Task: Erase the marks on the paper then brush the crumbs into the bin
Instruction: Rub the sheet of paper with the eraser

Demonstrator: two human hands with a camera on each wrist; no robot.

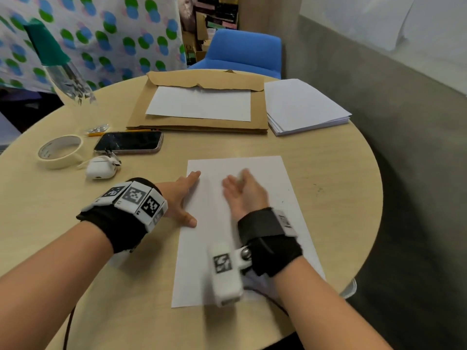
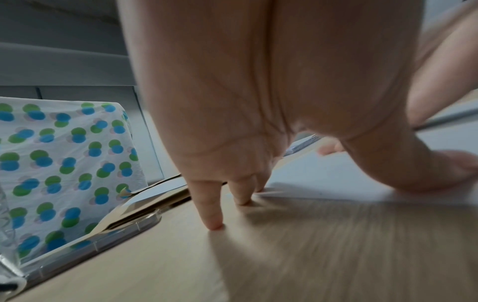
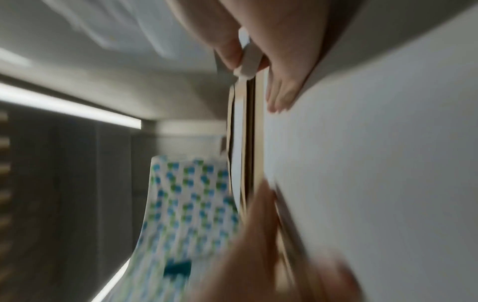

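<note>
A white sheet of paper (image 1: pixel 265 168) lies on the round wooden table (image 1: pixel 126 286). My left hand (image 1: pixel 182 198) lies flat, its fingers spread, pressing the paper's left edge; in the left wrist view its fingertips (image 2: pixel 214 222) touch the table beside the paper (image 2: pixel 323 175). Blurred with motion, my right hand (image 1: pixel 242 190) stands on its edge on the middle of the sheet, palm to the left. It pinches a small white eraser (image 3: pixel 247 61) between thumb and finger, the other fingers straight against the paper (image 3: pixel 375 163). Dark specks of crumbs (image 1: pixel 317 189) lie on the table right of the sheet.
Left of the paper are a phone (image 1: pixel 129 142), a white earbud case (image 1: pixel 101 168) and a tape roll (image 1: pixel 60 150). At the back lie a brown envelope (image 1: pixel 199 104) with a sheet on it and a paper stack (image 1: pixel 303 107). A clear bag (image 1: pixel 70 82) hangs far left.
</note>
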